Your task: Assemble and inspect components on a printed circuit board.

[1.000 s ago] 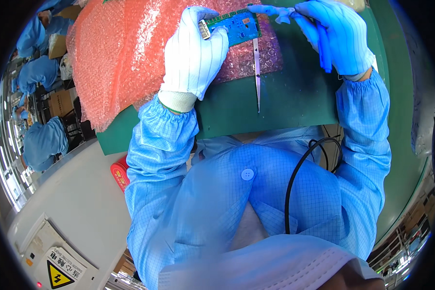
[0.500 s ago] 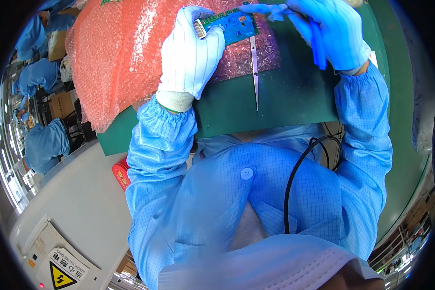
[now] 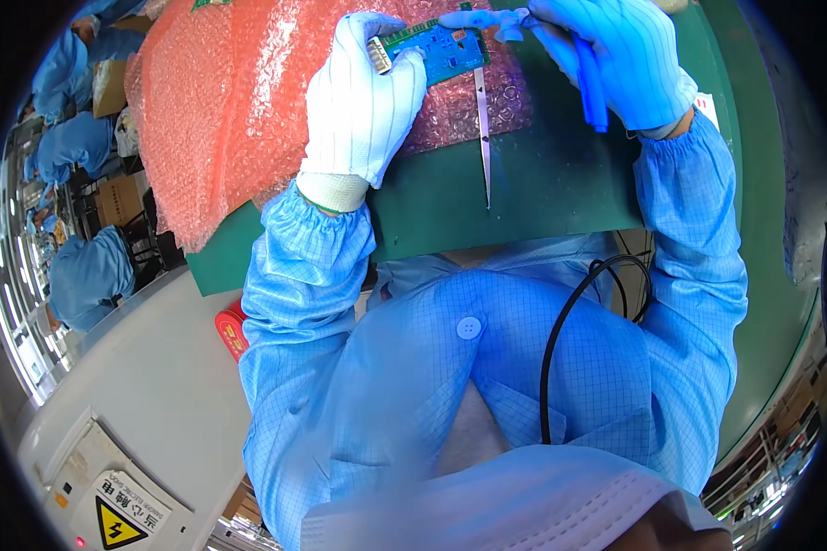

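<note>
My left hand (image 3: 363,101), in a white striped glove, holds a small circuit board (image 3: 446,53) by its left end. The board has blue-lit faces, green edges and a silver connector (image 3: 379,55) near my fingers. My gloved right hand (image 3: 620,55) is closed round a blue pen-shaped tool (image 3: 592,87), which points down out of the palm. From the right fingertips a slim blue-lit piece (image 3: 482,20) reaches left over the board's upper edge; its kind and any contact are unclear. Below the board, a silver tapered strip (image 3: 484,138), perhaps tweezers, lies on the green mat.
Pink bubble wrap (image 3: 220,119) covers the table's left side and runs under the board. The green mat (image 3: 551,184) ends in front of me. A black cable (image 3: 551,358) hangs over my lap. A red object (image 3: 232,329) sits left; co-workers (image 3: 90,275) are beyond.
My right hand has shifted slightly left with the blue tool, so the slim piece reaches further over the board. The left hand and board have barely moved.
</note>
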### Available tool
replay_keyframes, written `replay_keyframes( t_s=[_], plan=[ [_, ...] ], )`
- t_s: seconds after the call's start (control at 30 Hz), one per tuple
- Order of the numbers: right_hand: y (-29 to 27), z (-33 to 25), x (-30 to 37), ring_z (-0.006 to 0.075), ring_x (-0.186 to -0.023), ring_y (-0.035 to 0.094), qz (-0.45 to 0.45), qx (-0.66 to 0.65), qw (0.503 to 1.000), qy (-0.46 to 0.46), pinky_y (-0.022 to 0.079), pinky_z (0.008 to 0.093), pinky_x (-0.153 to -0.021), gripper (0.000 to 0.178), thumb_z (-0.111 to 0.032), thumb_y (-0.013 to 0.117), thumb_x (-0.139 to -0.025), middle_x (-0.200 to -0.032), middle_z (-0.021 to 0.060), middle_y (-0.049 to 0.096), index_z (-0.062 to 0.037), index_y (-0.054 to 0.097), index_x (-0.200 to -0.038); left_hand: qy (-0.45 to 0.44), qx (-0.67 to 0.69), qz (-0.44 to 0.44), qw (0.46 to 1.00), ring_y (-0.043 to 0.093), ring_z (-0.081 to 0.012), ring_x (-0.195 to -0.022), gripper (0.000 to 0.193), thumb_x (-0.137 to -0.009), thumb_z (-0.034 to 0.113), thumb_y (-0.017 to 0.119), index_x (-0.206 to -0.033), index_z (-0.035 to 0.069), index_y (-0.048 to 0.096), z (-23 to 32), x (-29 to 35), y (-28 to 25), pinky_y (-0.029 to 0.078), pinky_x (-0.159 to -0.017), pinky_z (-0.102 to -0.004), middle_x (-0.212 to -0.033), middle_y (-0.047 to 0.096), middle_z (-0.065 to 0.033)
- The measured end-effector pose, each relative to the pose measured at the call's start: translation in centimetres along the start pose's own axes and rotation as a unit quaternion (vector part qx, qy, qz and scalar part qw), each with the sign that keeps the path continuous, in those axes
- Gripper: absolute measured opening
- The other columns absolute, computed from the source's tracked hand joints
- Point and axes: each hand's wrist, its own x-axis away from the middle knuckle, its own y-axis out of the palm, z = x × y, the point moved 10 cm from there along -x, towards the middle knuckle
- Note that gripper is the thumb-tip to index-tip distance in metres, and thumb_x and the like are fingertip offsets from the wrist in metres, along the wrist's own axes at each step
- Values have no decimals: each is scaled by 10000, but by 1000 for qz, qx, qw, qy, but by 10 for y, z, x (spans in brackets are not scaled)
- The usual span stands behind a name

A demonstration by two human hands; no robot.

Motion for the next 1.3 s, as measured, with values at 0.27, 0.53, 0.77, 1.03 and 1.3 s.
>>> replay_keyframes(
  t_s=[0.27, 0.53, 0.77, 1.03, 1.3],
  plan=[
    [5, -6, 1, 301, -551, 591, -184, 200, 961, 57, 458, 409, -517, 90, -218, 732, -695, -581, 82, 574, -149, 690, -734, 3, 4, 3, 1000, 638, -173, -583, 319, -856, 217, 611, -1137, 81, 547, 1, 0, 1, 518, -542, -302, -817, 649, -118],
    [4, -6, -1, 297, -571, 599, -171, 199, 963, 57, 462, 402, -524, 68, -197, 721, -703, -597, 87, 581, -145, 685, -728, 2, 2, 1, 1000, 644, -174, -592, 317, -856, 217, 613, -1135, 81, 548, 1, 0, 0, 519, -549, -302, -828, 653, -118],
    [-10, 6, 9, 309, -567, 591, -120, 140, 979, 89, 442, 431, -519, 111, -230, 721, -711, -601, 89, 583, -144, 679, -767, 11, -9, 2, 1000, 641, -175, -582, 314, -857, 221, 613, -1134, 88, 548, 4, 0, 1, 519, -543, -305, -821, 651, -117],
    [-21, -3, 14, 231, -645, 639, -47, 134, 990, -23, 498, 287, -586, 181, -117, 744, -779, -736, 96, 641, -64, 692, -943, -10, 13, 5, 1000, 624, -162, -567, 306, -857, 219, 624, -1122, 80, 558, -1, 0, -7, 504, -537, -283, -814, 643, -105],
    [-53, 36, 31, 121, -682, 625, 49, 54, 971, 228, 484, 230, -612, 165, -109, 709, -841, -806, 54, 664, -24, 675, -979, -147, 307, -86, 936, 564, -82, -574, 429, -862, 259, 639, -1213, 45, 518, 23, 8, -21, 425, -497, -227, -764, 571, -40]
  ],
)
